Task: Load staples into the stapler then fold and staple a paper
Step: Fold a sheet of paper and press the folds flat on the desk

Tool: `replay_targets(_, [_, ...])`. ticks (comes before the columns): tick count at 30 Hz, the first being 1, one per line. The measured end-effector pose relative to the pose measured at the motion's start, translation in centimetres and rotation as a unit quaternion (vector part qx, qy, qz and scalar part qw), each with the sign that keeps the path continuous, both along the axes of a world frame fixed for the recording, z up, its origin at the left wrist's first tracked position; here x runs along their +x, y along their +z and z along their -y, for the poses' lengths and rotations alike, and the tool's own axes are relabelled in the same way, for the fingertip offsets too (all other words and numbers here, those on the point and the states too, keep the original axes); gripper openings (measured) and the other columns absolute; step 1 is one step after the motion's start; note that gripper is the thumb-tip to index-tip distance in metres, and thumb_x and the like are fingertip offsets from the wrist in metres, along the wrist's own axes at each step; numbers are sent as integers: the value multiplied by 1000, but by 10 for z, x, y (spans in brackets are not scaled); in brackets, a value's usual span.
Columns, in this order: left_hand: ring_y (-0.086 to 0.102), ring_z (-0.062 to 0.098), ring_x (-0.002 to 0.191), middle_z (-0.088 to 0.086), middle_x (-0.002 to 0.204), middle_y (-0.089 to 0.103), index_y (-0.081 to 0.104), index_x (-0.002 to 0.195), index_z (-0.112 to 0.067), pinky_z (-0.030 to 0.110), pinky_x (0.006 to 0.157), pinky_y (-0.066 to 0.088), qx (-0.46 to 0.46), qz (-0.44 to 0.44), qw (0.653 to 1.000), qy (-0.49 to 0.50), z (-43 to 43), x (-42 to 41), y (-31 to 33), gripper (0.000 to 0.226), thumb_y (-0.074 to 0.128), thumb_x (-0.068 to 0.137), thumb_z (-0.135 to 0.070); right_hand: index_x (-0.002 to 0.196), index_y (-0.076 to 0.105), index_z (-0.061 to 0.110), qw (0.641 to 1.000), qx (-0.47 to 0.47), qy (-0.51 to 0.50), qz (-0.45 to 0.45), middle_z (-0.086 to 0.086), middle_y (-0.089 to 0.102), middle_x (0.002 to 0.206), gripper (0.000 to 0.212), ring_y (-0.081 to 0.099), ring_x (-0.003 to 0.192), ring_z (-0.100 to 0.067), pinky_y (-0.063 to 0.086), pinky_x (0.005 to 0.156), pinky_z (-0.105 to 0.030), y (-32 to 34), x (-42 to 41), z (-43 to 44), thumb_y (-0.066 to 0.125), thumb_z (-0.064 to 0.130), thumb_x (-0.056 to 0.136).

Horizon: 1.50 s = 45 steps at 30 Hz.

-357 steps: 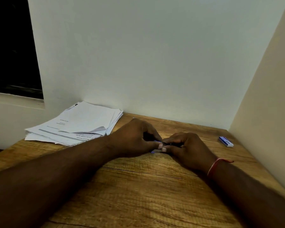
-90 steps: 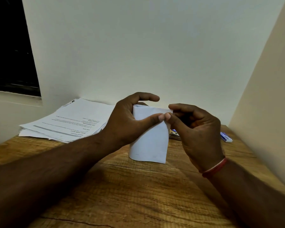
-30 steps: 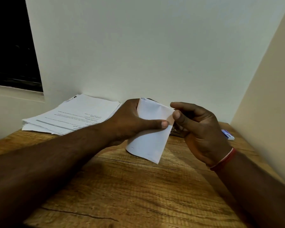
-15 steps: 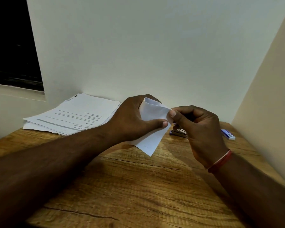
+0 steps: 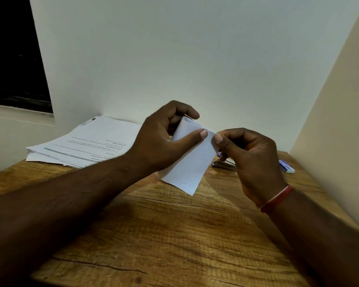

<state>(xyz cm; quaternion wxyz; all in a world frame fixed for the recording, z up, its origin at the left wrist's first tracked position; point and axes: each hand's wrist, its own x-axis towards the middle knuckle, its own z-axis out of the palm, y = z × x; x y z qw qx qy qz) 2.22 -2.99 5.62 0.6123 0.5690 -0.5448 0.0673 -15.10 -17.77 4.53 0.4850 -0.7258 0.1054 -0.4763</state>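
A folded white paper [image 5: 192, 166] hangs above the wooden desk [image 5: 174, 235], held up by both hands. My left hand [image 5: 164, 139] grips its upper left part, thumb across the front and fingers curled behind the top fold. My right hand [image 5: 251, 156] pinches the paper's upper right corner between thumb and forefinger. Behind the paper and my right hand the stapler [image 5: 224, 163] lies on the desk, mostly hidden. A small blue-and-white staple box [image 5: 286, 166] sits near the right wall.
A stack of printed sheets [image 5: 87, 146] lies at the desk's back left, against the white wall. A beige side wall closes the right. A dark window opening is at upper left.
The paper has swung a little more upright and my left fingers now curl over its top fold. My right thumb and forefinger have stayed on the upper right corner.
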Motion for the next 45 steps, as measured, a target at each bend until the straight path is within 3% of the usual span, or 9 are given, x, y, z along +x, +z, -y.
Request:
replay_targets(6, [77, 19, 105, -1, 111, 79, 73, 107, -14, 32, 91, 63, -39, 131, 991, 15, -4, 7, 6, 25, 93, 93, -21, 97, 83, 9, 1000, -20, -14, 3, -7, 81, 91, 9, 73, 77, -23, 62, 66, -31, 3, -2, -3, 84, 18, 94])
replay_targets(9, [75, 17, 103, 2, 108, 79, 77, 93, -10, 37, 88, 61, -36, 216, 975, 33, -5, 17, 9, 24, 94, 92, -27, 97, 84, 12, 998, -58, -38, -6, -1, 82, 92, 8, 77, 86, -18, 64, 67, -29, 3, -2, -7, 84, 19, 94])
replay_targets(15, [77, 18, 94, 0, 99, 80, 80, 81, -12, 44, 79, 60, -44, 236, 969, 54, -5, 23, 9, 27, 92, 95, -33, 97, 83, 17, 993, -96, -69, -6, 2, 82, 94, 3, 77, 90, -16, 63, 66, -24, 4, -2, -9, 84, 17, 94])
replay_targets(20, [76, 19, 81, -2, 90, 81, 81, 76, -15, 43, 70, 58, -65, 310, 941, 116, -8, 21, 14, 40, 85, 98, -47, 100, 79, 20, 972, -204, -114, 0, 5, 79, 97, 3, 75, 93, -15, 64, 72, -35, 3, -3, -9, 81, 21, 98])
replay_targets(25, [76, 22, 78, -1, 87, 83, 85, 80, -14, 45, 69, 56, -89, 354, 920, 146, -10, 18, 17, 44, 80, 101, -52, 101, 78, 10, 939, -308, -149, 18, 2, 74, 97, 14, 67, 91, -6, 54, 69, -20, 6, -5, -12, 76, 23, 101])
replay_targets(29, [79, 21, 88, 2, 94, 83, 84, 87, -10, 44, 76, 61, -84, 266, 956, 92, -9, 16, 14, 30, 89, 97, -38, 102, 76, 8, 946, -290, -146, 23, 1, 74, 98, 11, 68, 91, -12, 58, 70, -27, 8, -4, -9, 76, 19, 102])
replay_targets(34, [80, 17, 90, 0, 98, 80, 75, 100, -12, 29, 78, 65, -53, 21, 998, 7, -8, -5, 7, 19, 91, 94, -18, 103, 73, 10, 992, -112, -60, 14, -7, 73, 93, 9, 70, 82, -19, 60, 61, -32, 5, 0, -14, 71, 19, 105])
replay_targets(40, [72, 8, 74, -9, 76, 75, 84, 99, -12, 27, 71, 55, 72, -127, 989, -22, 3, 8, 2, 7, 88, 96, -16, 104, 74, -1, 985, 124, 44, -112, -18, 70, 86, 21, 52, 67, -29, 45, 51, -31, 5, 4, -2, 69, 19, 107])
replay_targets(45, [83, 32, 105, 9, 101, 87, 85, 100, -3, 37, 85, 70, 214, -235, 947, -52, 5, 25, -3, 10, 87, 95, -12, 100, 74, -8, 959, 149, 32, -237, -18, 70, 83, 23, 54, 64, -26, 46, 50, -31, 1, 3, 8, 71, 15, 104])
